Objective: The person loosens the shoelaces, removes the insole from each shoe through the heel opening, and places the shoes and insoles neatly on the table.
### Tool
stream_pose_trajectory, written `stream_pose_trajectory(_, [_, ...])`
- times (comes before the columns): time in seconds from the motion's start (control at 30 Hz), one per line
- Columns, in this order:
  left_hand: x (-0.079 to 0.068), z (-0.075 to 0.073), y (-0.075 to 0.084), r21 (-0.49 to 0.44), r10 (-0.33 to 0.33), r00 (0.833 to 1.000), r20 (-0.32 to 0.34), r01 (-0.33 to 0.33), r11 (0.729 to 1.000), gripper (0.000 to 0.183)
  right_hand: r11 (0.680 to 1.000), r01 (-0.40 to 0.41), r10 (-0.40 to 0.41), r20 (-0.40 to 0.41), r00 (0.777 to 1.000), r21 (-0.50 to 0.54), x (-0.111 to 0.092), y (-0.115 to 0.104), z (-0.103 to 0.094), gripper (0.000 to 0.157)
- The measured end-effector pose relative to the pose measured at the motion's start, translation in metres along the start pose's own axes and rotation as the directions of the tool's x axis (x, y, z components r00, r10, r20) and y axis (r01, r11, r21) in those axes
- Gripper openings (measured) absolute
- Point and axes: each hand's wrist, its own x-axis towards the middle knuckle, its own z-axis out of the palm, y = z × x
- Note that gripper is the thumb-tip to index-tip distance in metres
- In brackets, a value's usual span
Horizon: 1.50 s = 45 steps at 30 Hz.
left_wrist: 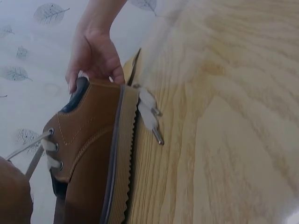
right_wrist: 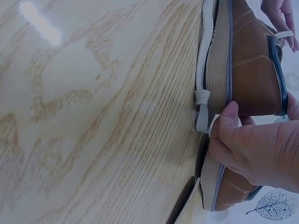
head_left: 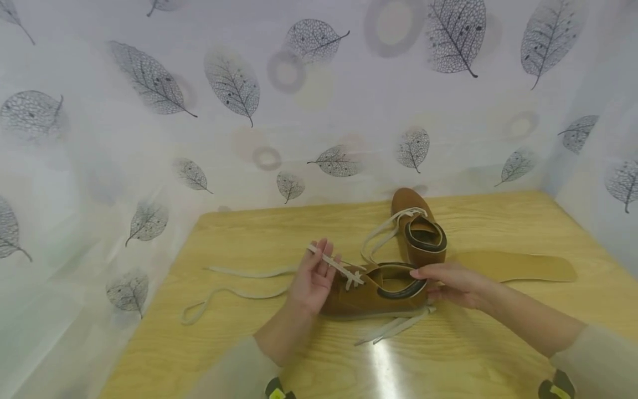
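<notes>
both forearms reach in from the near edge of the pale wooden table (head_left: 448, 366). left hand (head_left: 311, 280) sits at the toe end of a tan suede shoe (head_left: 369, 293), its fingers curled up and pinching a flat cream lace (head_left: 336, 267) that is threaded through the eyelets – the loose length of it trails off to the left across the wood. right hand (head_left: 448, 284) grips the heel of that shoe, thumb curled against the back and fingertips on the dark padded collar (head_left: 406, 288). two more lace ends (left_wrist: 150, 116) with metal tips poke out from under the sole. just behind stands the second tan shoe (head_left: 417, 230), toe pointing away – touching or nearly touching the first. a tan insole (head_left: 518, 267) lies flat to its right.
</notes>
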Motion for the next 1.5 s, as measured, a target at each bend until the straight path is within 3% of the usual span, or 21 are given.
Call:
stream_pose_trajectory(0.1, [0.005,-0.003,0.007,0.026,0.06,0.998,-0.005,-0.06,0.998,0.054,1.0,-0.004,0.004,-0.006,1.0,0.0,0.0,-0.001,0.0,0.016])
stream_pose_trajectory(0.27, [0.009,-0.008,0.019,0.035,0.105,0.994,-0.037,-0.104,0.994,0.056,1.0,0.003,-0.003,0.001,1.0,-0.005,0.0,-0.003,0.0,0.015])
stream_pose_trajectory(0.63, [0.006,-0.03,0.043,0.01,0.102,0.991,-0.081,-0.102,0.995,0.064,1.0,-0.001,0.001,-0.003,1.0,0.007,-0.001,-0.003,0.001,0.014])
stream_pose_trajectory(0.87, [0.005,-0.043,0.064,-0.035,0.092,0.995,-0.041,-0.093,0.995,0.062,1.0,-0.001,0.001,-0.007,1.0,-0.001,0.0,-0.003,0.002,0.016])
stream_pose_trajectory(1.07, [0.004,-0.05,0.078,-0.03,0.103,0.993,-0.065,-0.105,0.994,0.062,1.0,-0.018,0.019,-0.027,0.999,0.019,-0.001,-0.002,0.003,0.019])
stream_pose_trajectory(1.27, [0.003,-0.06,0.091,-0.025,0.09,0.995,-0.048,-0.091,0.996,0.064,1.0,-0.01,0.01,-0.018,1.0,0.017,-0.002,-0.001,0.002,0.015])
stream_pose_trajectory(1.5, [0.0,-0.077,0.111,-0.124,0.093,0.994,-0.05,-0.099,0.987,0.068,0.999,-0.015,0.014,-0.041,0.999,-0.033,-0.001,0.0,0.003,0.025])
